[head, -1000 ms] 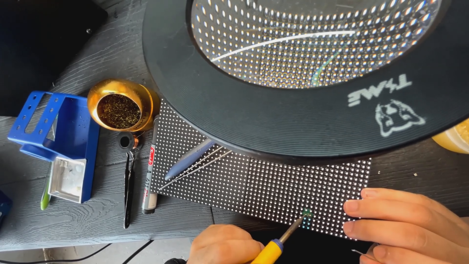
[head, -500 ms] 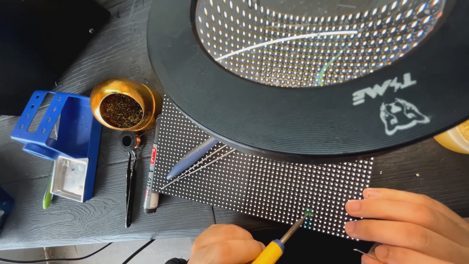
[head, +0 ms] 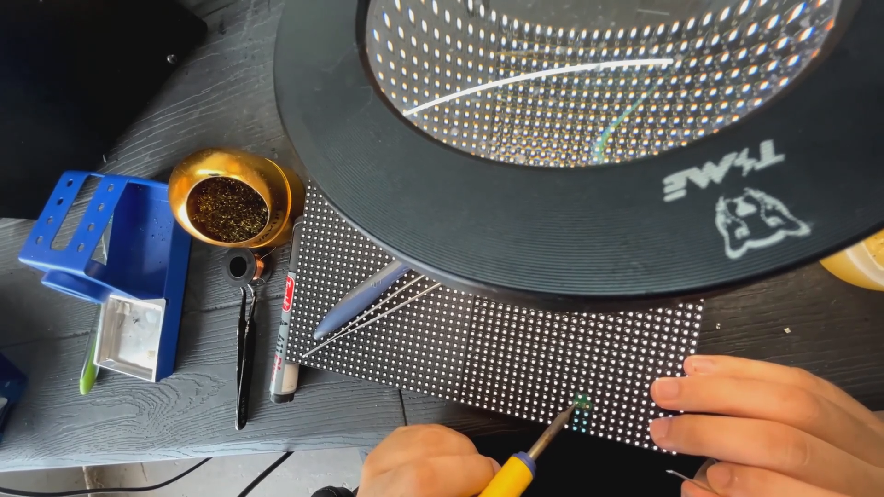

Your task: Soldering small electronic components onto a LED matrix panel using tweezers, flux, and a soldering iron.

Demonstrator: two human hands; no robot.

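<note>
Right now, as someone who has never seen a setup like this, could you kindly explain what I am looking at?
This is one view from a camera on a person's head, looking down at a dark wooden table. The left hand holds a yellow-handled iron, its tip on a dotted LED panel. The right hand rests on the panel's edge. Above hangs a big round magnifier. Left lie a golden cleaning pot, black tweezers, a marker and a blue metal stand.

Panel (head: 516,359) top hidden under magnifier ring (head: 516,248), both hands cut off below
</note>
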